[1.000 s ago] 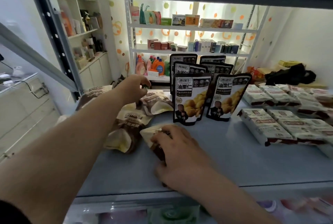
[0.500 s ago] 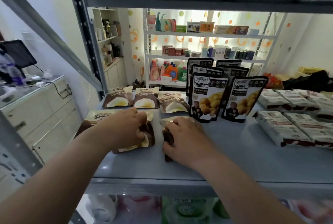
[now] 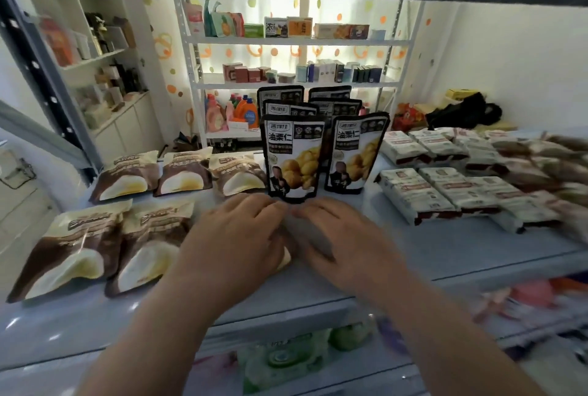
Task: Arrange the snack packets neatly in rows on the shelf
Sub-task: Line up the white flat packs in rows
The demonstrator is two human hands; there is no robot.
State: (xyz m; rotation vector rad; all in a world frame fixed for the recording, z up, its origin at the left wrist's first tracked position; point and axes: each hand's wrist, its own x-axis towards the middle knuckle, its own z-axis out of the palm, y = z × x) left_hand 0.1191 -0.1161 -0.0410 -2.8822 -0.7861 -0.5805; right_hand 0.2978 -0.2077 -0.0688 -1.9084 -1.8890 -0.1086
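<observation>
Brown-and-cream snack packets lie flat on the grey-blue shelf [image 3: 445,249]. Three form a back row [image 3: 181,174]. Two lie in a front row at the left [image 3: 95,246]. A third front packet [image 3: 286,260] is almost wholly hidden under my hands; only a pale corner shows. My left hand [image 3: 235,246] lies flat over it, fingers together. My right hand [image 3: 343,246] rests on its right side, fingertips touching those of the left hand. Whether either hand grips the packet or only presses on it is unclear.
Black stand-up chestnut pouches [image 3: 294,157] stand in two files just behind my hands. White flat packs [image 3: 445,188] lie in rows on the right of the shelf. A steel upright [image 3: 47,77] rises at the left. Goods fill the lower shelf [image 3: 286,360].
My left hand left the middle front packet, which now lies uncovered, and moved right onto the packet under my right hand. The view has moved closer to the shelf.
</observation>
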